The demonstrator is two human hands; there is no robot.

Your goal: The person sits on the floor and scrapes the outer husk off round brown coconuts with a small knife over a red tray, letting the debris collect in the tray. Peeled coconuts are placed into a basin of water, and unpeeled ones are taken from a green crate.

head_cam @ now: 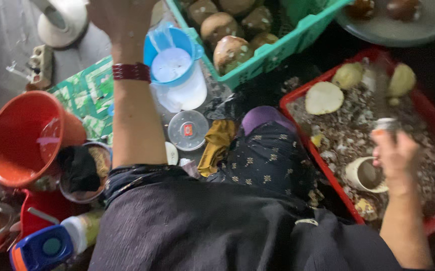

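Around: green crate (277,50) of coconuts (231,52), orange bucket (22,135), blue jug (175,68).
Right hand (395,158): gripping a blurred knife (385,108) pointing up, over red tray (428,113); coconut shell (365,175) beside.
Left hand (119,17): raised, grip unclear.

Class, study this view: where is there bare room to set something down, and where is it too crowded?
Bare floor shows only at the top left, between the white roll and the green patterned mat. Crowded: the red tray is covered in husk scraps, the green crate is full of coconuts, and containers pack round the orange bucket.
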